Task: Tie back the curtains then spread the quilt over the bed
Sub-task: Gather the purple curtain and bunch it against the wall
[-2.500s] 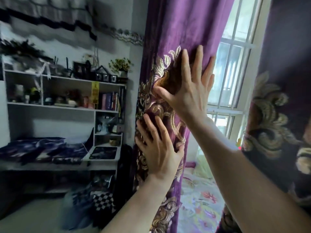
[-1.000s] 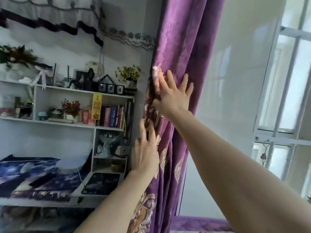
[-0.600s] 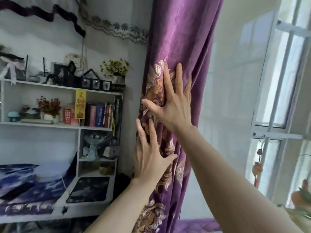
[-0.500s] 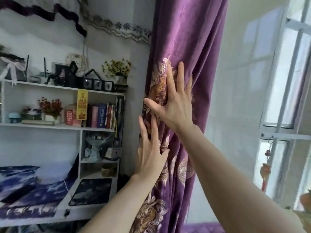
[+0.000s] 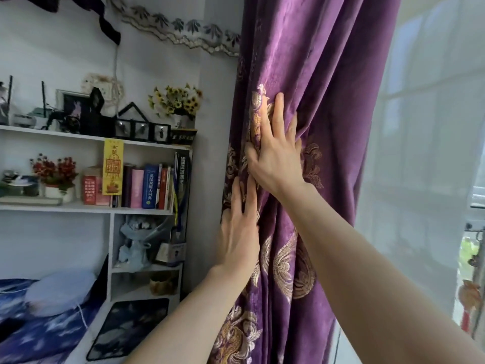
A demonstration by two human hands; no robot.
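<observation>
**Home bedroom**

White shelf unit (image 5: 78, 207) holds books (image 5: 149, 186), sunflowers (image 5: 175, 101) and small picture frames (image 5: 141, 128). Blue bedding (image 5: 39, 334) lies below and in front of the shelf unit. An embroidered purple curtain (image 5: 328, 74) hangs just right of it, with a sheer-covered window (image 5: 425, 153) further right.

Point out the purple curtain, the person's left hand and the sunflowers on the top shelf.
purple curtain (image 5: 328, 74): head view, plain velvet above the hands.
left hand (image 5: 237, 240): head view, back of the hand.
sunflowers (image 5: 178, 101): head view, yellow blooms.
</observation>
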